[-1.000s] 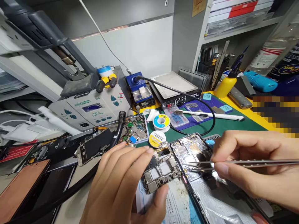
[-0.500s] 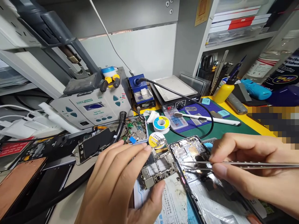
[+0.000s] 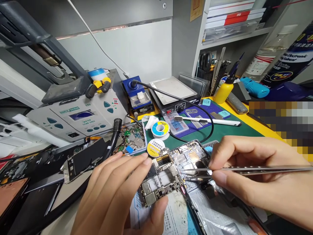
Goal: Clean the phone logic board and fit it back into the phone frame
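My left hand [image 3: 119, 192] grips a phone circuit board [image 3: 161, 179] by its edges, fingers at the far side and thumb at the near side. Silver shields and small chips cover the board's upper face. Between the thumb and fingers of my right hand [image 3: 244, 176] is a pair of metal tweezers [image 3: 234, 169], its tips slightly apart and pointing left. Those tips hover by the board's right edge, over an opened phone frame [image 3: 195, 199]; whether they touch anything I cannot make out. The frame lies tilted beneath, its lower part partly behind my right hand.
Behind stand a hot air station [image 3: 80, 114], a blue soldering station [image 3: 137, 94] and a heating plate [image 3: 173, 91]. Solder spools [image 3: 160, 129], a white brush [image 3: 210, 121] and a tray of boards [image 3: 133, 137] lie nearer. A thick black hose [image 3: 80, 192] crosses the left side.
The view has shifted, so the surroundings sit further left. The tweezer tips are closer to the circuit board's right edge. Both hands keep their holds.
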Demonstrator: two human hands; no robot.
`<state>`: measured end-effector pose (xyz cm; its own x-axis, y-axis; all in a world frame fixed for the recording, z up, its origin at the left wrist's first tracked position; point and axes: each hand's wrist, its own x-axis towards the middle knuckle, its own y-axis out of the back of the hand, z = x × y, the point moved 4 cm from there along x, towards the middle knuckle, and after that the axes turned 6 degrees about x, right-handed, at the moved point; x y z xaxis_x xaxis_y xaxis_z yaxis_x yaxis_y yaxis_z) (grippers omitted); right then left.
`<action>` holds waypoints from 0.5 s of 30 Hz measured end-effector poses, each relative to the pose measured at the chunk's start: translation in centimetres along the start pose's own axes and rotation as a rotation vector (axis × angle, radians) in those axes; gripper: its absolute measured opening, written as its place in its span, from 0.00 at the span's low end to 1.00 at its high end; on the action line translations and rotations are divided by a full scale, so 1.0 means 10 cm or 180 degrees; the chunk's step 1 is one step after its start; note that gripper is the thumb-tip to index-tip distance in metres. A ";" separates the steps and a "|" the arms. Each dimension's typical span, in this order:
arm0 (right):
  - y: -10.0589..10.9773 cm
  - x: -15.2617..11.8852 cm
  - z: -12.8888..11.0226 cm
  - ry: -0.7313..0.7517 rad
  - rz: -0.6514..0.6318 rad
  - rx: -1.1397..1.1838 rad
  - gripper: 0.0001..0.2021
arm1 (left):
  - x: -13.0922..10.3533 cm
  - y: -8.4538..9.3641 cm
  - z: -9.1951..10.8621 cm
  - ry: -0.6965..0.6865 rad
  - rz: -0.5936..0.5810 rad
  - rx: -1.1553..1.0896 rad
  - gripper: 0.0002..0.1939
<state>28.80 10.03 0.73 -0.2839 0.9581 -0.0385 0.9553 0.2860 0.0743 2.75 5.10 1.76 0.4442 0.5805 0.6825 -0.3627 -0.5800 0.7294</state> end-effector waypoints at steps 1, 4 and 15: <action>-0.01 0.01 0.00 -0.0024 0.0008 0.0024 0.07 | 0.00 0.00 0.00 -0.0026 -0.0015 0.0008 0.25; -0.03 0.04 0.01 -0.0096 -0.0006 0.0073 0.07 | -0.01 0.00 0.01 -0.0051 -0.0015 0.0023 0.26; 0.00 0.01 -0.08 0.0181 0.0101 -0.0288 0.08 | -0.03 -0.02 -0.02 0.0018 -0.0012 -0.0058 0.26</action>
<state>28.72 10.19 1.52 -0.2603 0.9653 0.0217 0.9533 0.2534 0.1643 2.47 5.11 1.42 0.4411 0.5859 0.6798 -0.3758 -0.5673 0.7327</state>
